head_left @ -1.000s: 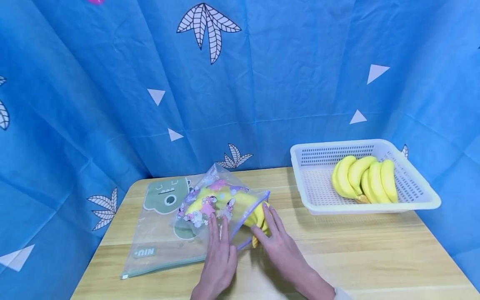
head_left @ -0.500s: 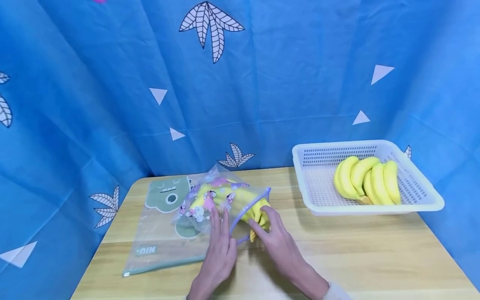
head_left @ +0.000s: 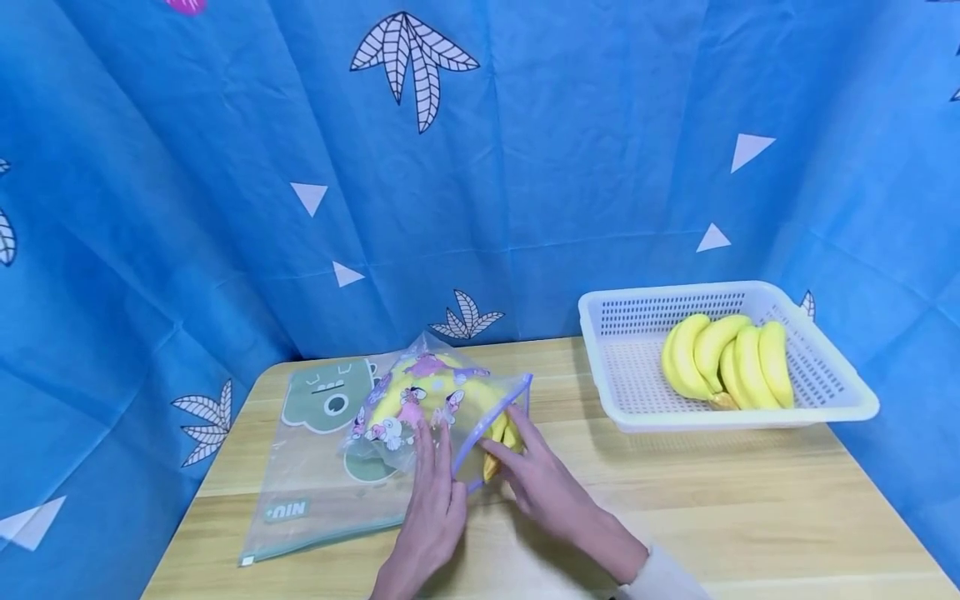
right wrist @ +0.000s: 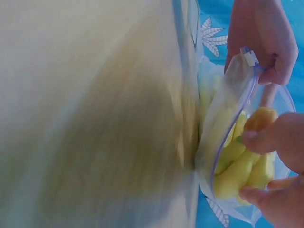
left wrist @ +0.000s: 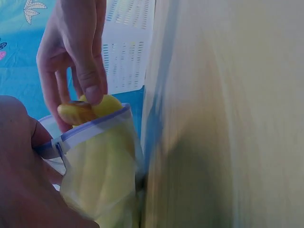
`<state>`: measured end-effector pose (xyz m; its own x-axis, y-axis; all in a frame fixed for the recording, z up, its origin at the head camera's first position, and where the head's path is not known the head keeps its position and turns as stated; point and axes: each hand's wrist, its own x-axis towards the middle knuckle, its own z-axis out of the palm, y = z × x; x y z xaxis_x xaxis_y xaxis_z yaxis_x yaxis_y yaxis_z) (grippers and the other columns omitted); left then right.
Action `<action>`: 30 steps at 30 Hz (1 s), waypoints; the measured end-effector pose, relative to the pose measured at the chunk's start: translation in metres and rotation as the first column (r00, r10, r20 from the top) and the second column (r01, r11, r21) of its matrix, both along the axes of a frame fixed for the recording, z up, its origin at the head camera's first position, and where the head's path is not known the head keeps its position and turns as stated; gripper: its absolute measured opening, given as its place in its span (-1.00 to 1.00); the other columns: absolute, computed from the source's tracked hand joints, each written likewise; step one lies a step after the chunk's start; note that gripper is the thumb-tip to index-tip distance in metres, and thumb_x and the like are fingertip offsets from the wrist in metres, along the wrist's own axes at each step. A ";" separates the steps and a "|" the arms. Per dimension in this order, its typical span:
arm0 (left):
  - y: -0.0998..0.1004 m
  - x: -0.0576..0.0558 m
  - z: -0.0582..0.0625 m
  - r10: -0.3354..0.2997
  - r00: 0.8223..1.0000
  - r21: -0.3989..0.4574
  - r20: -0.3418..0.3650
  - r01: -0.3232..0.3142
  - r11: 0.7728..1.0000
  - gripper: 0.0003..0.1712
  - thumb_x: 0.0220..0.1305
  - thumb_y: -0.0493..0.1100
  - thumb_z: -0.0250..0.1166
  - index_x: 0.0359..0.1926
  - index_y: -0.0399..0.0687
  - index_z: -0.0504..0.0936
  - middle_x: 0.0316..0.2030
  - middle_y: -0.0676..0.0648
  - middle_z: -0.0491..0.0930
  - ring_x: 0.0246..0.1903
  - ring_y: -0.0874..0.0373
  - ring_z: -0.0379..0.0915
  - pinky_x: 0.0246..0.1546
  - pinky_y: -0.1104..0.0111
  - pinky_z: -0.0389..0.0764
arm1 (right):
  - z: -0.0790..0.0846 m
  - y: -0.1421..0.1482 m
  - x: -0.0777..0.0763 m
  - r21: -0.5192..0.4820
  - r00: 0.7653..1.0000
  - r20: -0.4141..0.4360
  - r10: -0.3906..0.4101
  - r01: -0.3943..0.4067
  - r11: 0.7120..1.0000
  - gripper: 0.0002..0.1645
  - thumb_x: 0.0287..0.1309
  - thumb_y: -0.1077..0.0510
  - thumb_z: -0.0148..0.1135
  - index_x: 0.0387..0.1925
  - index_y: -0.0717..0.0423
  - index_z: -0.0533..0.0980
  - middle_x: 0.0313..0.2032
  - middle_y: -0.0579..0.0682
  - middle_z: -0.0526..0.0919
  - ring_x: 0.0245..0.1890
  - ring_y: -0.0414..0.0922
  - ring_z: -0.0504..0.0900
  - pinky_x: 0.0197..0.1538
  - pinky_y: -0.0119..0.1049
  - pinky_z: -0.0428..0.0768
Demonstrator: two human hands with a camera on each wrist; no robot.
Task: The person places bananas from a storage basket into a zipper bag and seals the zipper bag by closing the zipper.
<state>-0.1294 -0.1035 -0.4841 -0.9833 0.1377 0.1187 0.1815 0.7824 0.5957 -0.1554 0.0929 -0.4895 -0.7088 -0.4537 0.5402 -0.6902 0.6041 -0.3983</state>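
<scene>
A bunch of yellow bananas [head_left: 498, 428] lies mostly inside a clear, cartoon-printed zip bag [head_left: 410, 413] with a purple rim. Its stem end sticks out of the bag's mouth, which faces right. My left hand [head_left: 431, 517] pinches the near edge of the rim, with its other fingers stretched along the bag's outside. In the right wrist view a white slider [right wrist: 250, 58] sits on the rim beside that hand. My right hand [head_left: 547, 492] grips the stem end, thumb on the stem [left wrist: 80, 114] and fingertips on the fruit [right wrist: 235, 175] inside the mouth.
A flat clear bag with a green dinosaur print [head_left: 330, 400] lies partly under the filled one. At the back right stands a white perforated basket [head_left: 615, 417] holding more bananas [head_left: 723, 358]. A blue curtain [head_left: 525, 167] hangs along the table's back edge [head_left: 555, 343].
The right hand has pushed the bananas leftward, deeper into the bag; less of the bunch shows outside the rim. The left hand has stayed at the rim.
</scene>
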 end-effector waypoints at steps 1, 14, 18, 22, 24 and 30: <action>0.000 0.000 0.000 0.002 1.000 -0.001 -0.001 -0.002 1.000 -0.06 0.40 -0.28 0.04 0.64 -0.11 -0.25 0.61 -0.21 -0.51 0.58 -0.20 -0.45 0.50 -0.15 -0.05 | 0.000 0.000 0.001 -0.016 0.999 0.031 0.010 -0.010 1.000 -0.31 0.05 0.43 0.45 0.25 0.01 0.59 0.52 0.41 0.05 0.51 0.34 0.11 0.35 0.03 0.40; 0.002 0.004 -0.001 0.022 1.000 -0.031 -0.010 -0.022 0.999 -0.06 0.40 -0.27 0.06 0.64 -0.14 -0.24 0.61 -0.23 -0.49 0.58 -0.21 -0.48 0.50 -0.14 -0.04 | 0.005 0.004 0.011 -0.053 0.915 0.403 0.026 -0.005 0.999 -0.60 0.14 -0.02 0.52 0.00 -0.08 0.65 0.58 0.32 -0.10 0.55 0.31 -0.05 0.41 0.21 0.26; 0.002 0.005 -0.001 0.023 1.000 -0.043 -0.008 -0.023 0.999 -0.06 0.40 -0.25 0.06 0.64 -0.13 -0.23 0.61 -0.22 -0.52 0.58 -0.22 -0.49 0.50 -0.14 -0.04 | 0.009 0.005 0.012 -0.025 0.911 0.410 0.048 -0.041 0.999 -0.59 0.22 -0.08 0.44 0.06 -0.09 0.63 0.58 0.32 -0.11 0.56 0.29 -0.06 0.44 0.20 0.21; 0.000 0.006 -0.002 0.009 1.000 -0.053 -0.024 -0.010 0.999 -0.05 0.38 -0.26 0.07 0.64 -0.14 -0.23 0.61 -0.23 -0.52 0.58 -0.24 -0.46 0.50 -0.14 -0.03 | 0.010 0.003 0.006 -0.014 0.925 0.371 0.080 -0.080 0.997 -0.63 0.24 -0.06 0.41 0.05 -0.09 0.62 0.57 0.30 -0.02 0.55 0.31 -0.04 0.45 0.20 0.17; -0.001 0.007 -0.002 -0.002 1.000 -0.052 -0.030 0.000 0.999 -0.05 0.37 -0.26 0.07 0.64 -0.14 -0.21 0.61 -0.23 -0.51 0.58 -0.24 -0.45 0.50 -0.14 -0.02 | 0.010 0.000 0.000 -0.030 0.934 0.339 0.110 -0.106 0.994 -0.59 0.24 -0.02 0.41 0.11 -0.10 0.60 0.55 0.24 0.07 0.52 0.24 0.12 0.44 0.14 0.28; -0.007 0.006 -0.002 -0.034 0.998 -0.029 -0.050 0.033 0.999 -0.07 0.37 -0.26 0.06 0.64 -0.12 -0.18 0.62 -0.23 -0.46 0.58 -0.23 -0.41 0.49 -0.16 0.00 | 0.007 -0.006 -0.018 -0.081 0.948 0.281 0.147 -0.129 0.988 -0.26 0.35 0.10 0.33 0.50 -0.01 0.33 0.58 0.16 0.07 0.53 0.09 0.16 0.40 -0.04 0.40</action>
<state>-0.1236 -0.1108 -0.4865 -0.9709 0.1746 0.1637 0.2373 0.7920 0.5626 -0.1730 0.0873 -0.4827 -0.7700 -0.5306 0.3542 -0.6173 0.4795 -0.6237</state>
